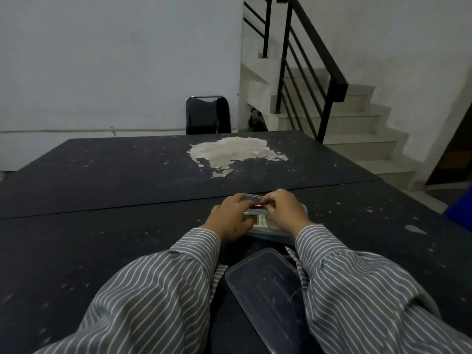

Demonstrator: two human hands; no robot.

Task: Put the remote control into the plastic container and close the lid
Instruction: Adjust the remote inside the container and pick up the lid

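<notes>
Dark scuffed bench [127, 190] | both hands' fingers [241, 200] curled on remote [258, 218] in container [277, 235] — light, rigid, grip long edges | lid [263, 284] off

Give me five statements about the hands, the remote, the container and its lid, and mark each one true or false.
1. The lid lies on the table near the person, off the plastic container. True.
2. Both hands are at the container: left hand, right hand. True.
3. The remote control rests on the pale worn patch at the far side of the table. False: it sits at the container, between the hands.
4. The container is already closed. False: its lid is still off.
5. A small red item shows between the fingertips. True; what it is cannot be told.
</notes>
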